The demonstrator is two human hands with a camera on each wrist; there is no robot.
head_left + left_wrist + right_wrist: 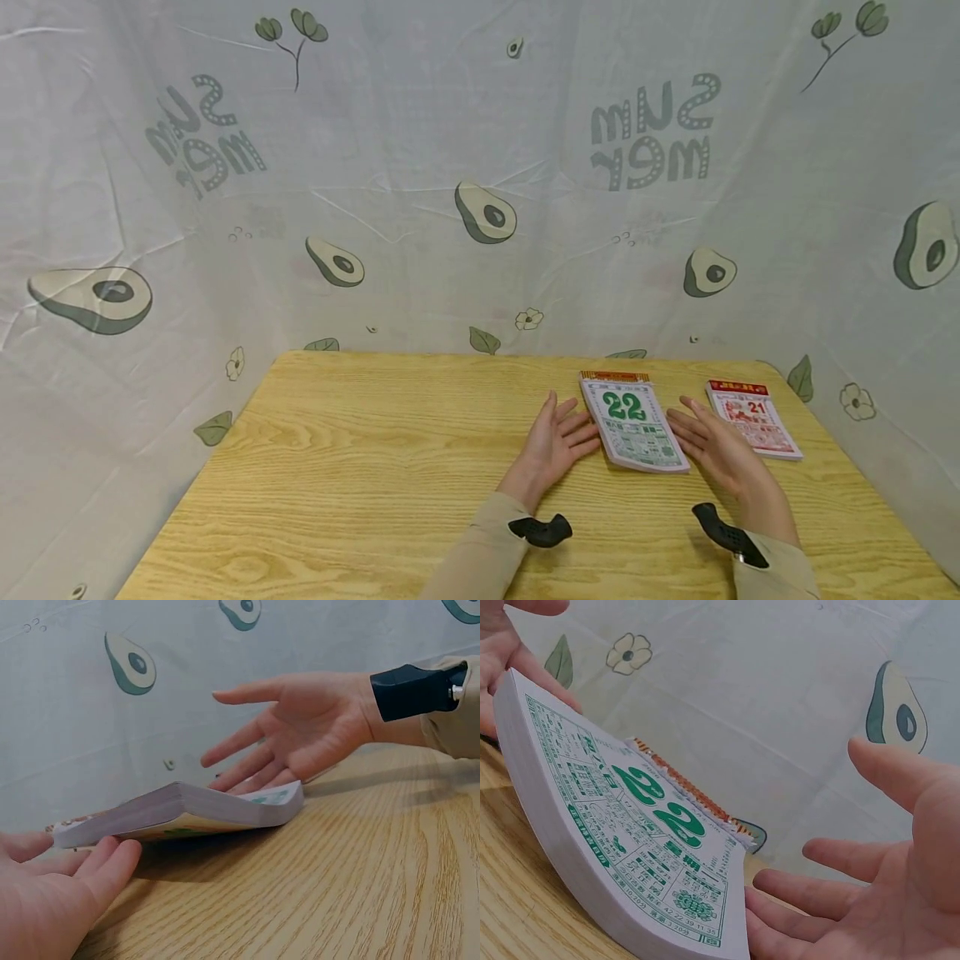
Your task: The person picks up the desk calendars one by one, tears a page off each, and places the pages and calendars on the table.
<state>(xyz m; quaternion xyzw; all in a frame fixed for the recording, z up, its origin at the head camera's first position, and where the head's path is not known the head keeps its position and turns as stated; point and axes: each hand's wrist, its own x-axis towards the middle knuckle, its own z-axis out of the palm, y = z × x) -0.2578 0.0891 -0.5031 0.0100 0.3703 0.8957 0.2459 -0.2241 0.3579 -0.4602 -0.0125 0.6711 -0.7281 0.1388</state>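
Observation:
A thick tear-off calendar point(634, 427) with a large green 22 and an orange-red top band lies between my two hands, right of the table's middle. My left hand point(553, 446) is at its left side with fingers extended; in the left wrist view the fingertips meet the lower side of the page block point(240, 810), and a shadow falls under that raised edge. On the right side, my right hand point(726, 454) is spread, palm toward the calendar. Its fingertips are close to the edge in the right wrist view; contact there is hard to tell.
A second tear-off calendar point(768, 429), with a red top band and a red 21, lies to the right, partly behind my right hand. The wooden table point(337, 467) meets a white printed cloth point(420, 283) at the back and sides.

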